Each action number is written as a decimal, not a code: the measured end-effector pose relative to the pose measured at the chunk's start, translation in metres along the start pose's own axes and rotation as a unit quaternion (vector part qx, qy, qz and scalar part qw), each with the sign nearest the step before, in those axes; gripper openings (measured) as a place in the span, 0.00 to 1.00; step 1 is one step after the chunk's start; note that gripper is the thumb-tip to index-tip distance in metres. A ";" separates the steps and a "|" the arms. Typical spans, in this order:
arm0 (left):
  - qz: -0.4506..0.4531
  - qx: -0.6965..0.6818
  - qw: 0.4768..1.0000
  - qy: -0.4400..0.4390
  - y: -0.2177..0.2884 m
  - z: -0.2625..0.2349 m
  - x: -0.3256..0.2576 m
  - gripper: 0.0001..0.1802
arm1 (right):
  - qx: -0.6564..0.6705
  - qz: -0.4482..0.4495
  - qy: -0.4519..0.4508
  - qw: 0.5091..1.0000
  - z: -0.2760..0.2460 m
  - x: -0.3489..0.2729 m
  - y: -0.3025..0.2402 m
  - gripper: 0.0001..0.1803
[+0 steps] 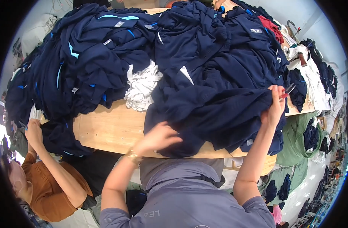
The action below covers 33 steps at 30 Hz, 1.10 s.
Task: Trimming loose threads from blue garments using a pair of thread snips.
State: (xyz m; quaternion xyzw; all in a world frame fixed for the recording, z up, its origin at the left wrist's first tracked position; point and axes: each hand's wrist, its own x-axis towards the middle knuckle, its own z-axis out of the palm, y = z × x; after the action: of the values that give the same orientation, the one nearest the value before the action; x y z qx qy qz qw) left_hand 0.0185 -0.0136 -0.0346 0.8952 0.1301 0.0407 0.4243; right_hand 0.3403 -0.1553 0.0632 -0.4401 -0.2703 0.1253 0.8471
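A navy garment (216, 114) lies spread in front of me, its near part hanging over the table's front edge. My right hand (273, 106) is closed at its right end, gripping the cloth. Out of the same fist stick small red-handled scissors (288, 91), blades pointing up and away. Over the garment's left part hovers my left hand (161, 137), fingers stretched out and slightly smeared by motion, with nothing visible in them. Whether it touches the cloth, I cannot tell.
Heaps of navy garments (94, 53) cover the far side of the wooden table (105, 127). White strips of cloth (141, 85) lie bunched in the middle. At the left a co-worker in brown (56, 186) handles cloth. A green cloth (295, 140) hangs at the right.
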 end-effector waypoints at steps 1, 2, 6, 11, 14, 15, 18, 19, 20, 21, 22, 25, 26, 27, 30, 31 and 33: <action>-0.026 -0.039 0.999 0.008 0.001 -0.031 -0.011 0.13 | -0.001 -0.003 0.009 1.000 -0.006 0.003 0.002 0.12; -0.145 -0.251 0.956 0.043 0.015 -0.055 -0.025 0.16 | -0.013 0.007 0.023 1.000 -0.008 0.007 0.008 0.12; -0.053 -0.327 0.927 0.177 0.013 -0.099 -0.046 0.12 | -0.539 -0.094 -0.015 0.837 0.006 0.005 0.055 0.15; -0.028 -0.433 0.865 0.251 -0.010 -0.090 -0.043 0.10 | -0.460 -0.113 -0.139 0.870 0.091 -0.042 0.078 0.15; 0.031 -0.489 0.836 0.247 -0.004 -0.083 -0.039 0.12 | -0.213 0.101 -0.291 0.927 0.134 -0.073 0.081 0.19; 0.033 -0.488 0.838 0.242 0.001 -0.083 -0.035 0.12 | -0.177 0.158 -0.344 0.909 0.145 -0.081 0.081 0.22; 0.033 -0.604 0.751 0.264 0.024 -0.081 -0.023 0.18 | -0.096 0.230 -0.459 0.853 0.157 -0.088 0.088 0.24; 0.035 -0.603 0.752 0.265 0.023 -0.080 -0.023 0.18 | -0.115 0.293 -0.472 0.824 0.160 -0.086 0.081 0.24; 0.013 -0.616 0.735 0.285 0.020 -0.077 -0.024 0.18 | -0.102 0.290 -0.447 0.840 0.159 -0.085 0.083 0.24; -0.010 -0.628 0.716 0.304 0.014 -0.074 -0.024 0.17 | -0.099 0.317 -0.389 0.859 0.159 -0.083 0.077 0.22; -0.032 -0.580 0.763 0.286 0.005 -0.074 -0.026 0.17 | -0.056 0.320 -0.389 0.862 0.157 -0.079 0.073 0.21; -0.052 -0.375 0.893 0.243 -0.009 -0.066 -0.026 0.17 | -0.043 0.333 -0.395 0.855 0.154 -0.073 0.063 0.19; -0.042 -0.391 0.892 0.222 0.008 -0.071 -0.022 0.19 | -0.048 0.290 -0.399 0.869 0.152 -0.072 0.070 0.19; -0.041 -0.393 0.893 0.217 0.022 -0.076 -0.020 0.19 | -0.053 0.246 -0.402 0.880 0.150 -0.071 0.073 0.20; -0.099 -0.535 0.826 0.149 0.037 -0.081 -0.018 0.17 | -0.072 0.235 -0.397 0.884 0.147 -0.071 0.076 0.19; -0.105 -0.503 0.845 0.145 0.034 -0.078 -0.018 0.16 | -0.075 0.224 -0.395 0.888 0.148 -0.072 0.077 0.18; -0.117 -0.439 0.881 0.135 0.027 -0.073 -0.020 0.14 | -0.147 0.174 -0.378 0.897 0.150 -0.076 0.077 0.17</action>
State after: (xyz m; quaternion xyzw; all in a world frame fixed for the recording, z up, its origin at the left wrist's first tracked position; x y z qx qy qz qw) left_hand -0.0085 0.0195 0.0329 0.5816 0.2584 0.1645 0.7535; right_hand 0.1947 -0.0425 0.0442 -0.5192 -0.5042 0.3866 0.5717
